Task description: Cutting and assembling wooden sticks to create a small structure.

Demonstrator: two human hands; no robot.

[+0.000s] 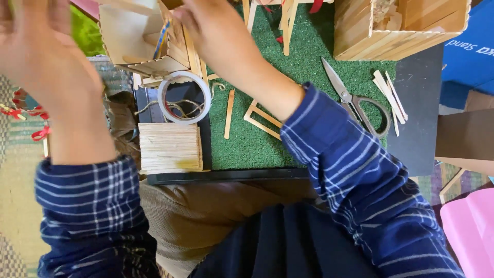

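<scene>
My right hand [203, 23] reaches across the green turf board [257, 146] to a small open house of wooden sticks [141, 38] at the top left. Its fingers curl over the house's right wall. A blue and yellow stick-like thing [162, 36] leans inside the house. My left hand [38, 49] is raised close to the camera at the far left, blurred, with its fingertips cut off by the frame edge. Just below the house lies a roll of clear tape [184, 98], and below that a flat panel of glued sticks [170, 148].
Scissors [360, 105] lie on the turf at the right, beside loose sticks [388, 95]. A larger stick box [396, 28] stands at the top right. A stick triangle [263, 119] and a single stick [229, 114] lie mid-board. Red ribbon [25, 116] sits far left, a pink object [471, 231] bottom right.
</scene>
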